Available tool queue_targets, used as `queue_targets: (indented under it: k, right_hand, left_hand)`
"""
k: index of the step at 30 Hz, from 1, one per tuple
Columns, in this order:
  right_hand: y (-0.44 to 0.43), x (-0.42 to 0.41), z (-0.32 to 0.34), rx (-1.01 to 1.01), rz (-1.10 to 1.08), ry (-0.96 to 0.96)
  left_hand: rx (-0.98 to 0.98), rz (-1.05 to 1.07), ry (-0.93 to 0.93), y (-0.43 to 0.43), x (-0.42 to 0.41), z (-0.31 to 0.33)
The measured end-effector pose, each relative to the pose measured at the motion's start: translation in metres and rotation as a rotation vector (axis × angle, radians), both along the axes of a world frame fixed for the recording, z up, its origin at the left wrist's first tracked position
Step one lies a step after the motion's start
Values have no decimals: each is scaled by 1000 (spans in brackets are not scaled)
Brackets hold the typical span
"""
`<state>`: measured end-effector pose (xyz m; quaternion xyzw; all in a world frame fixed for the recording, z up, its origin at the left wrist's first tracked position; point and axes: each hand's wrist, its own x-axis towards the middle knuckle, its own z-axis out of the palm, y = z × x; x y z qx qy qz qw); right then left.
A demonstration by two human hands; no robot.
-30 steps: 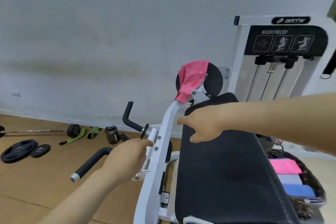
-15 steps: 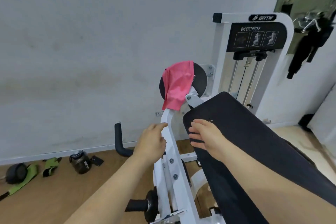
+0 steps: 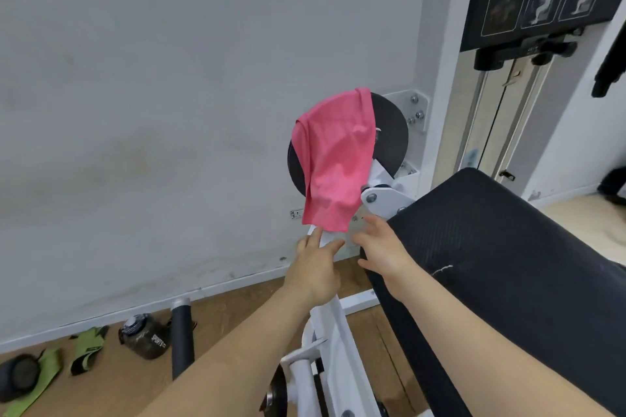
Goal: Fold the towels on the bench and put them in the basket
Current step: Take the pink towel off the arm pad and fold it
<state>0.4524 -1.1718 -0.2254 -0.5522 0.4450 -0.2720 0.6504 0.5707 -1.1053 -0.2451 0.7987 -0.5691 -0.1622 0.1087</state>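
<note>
A pink towel [image 3: 337, 159] hangs draped over the black round disc [image 3: 393, 137] at the top of the white machine arm [image 3: 333, 325]. My left hand [image 3: 316, 267] is just below the towel's lower edge, fingers spread, its fingertips almost touching the cloth. My right hand [image 3: 381, 247] is beside it to the right, fingers apart, over the near corner of the black bench pad [image 3: 508, 267]. Neither hand holds anything. The basket is out of view.
A white bicep/tricep weight machine [image 3: 508, 78] stands behind the bench against the grey wall. On the wooden floor at lower left lie a dark bottle [image 3: 144, 340], green straps [image 3: 84, 347] and a black padded handle [image 3: 183, 335].
Both hands have risen from the machine arm and pad edge toward the towel's lower edge. The view has moved closer to the towel, and the basket seen a second ago is gone from view.
</note>
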Motion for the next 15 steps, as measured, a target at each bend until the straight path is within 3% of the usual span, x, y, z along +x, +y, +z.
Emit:
queue_targets:
  k: [6, 10, 15]
  right_hand:
    - [-45, 38, -33, -21, 67, 89]
    - [-61, 54, -44, 8, 76, 15]
    - [-62, 58, -38, 130, -93, -128]
  left_hand:
    - [117, -4, -48, -71, 28, -30]
    - [136, -13, -23, -86, 38, -46]
    - [-406, 149, 165, -65, 38, -17]
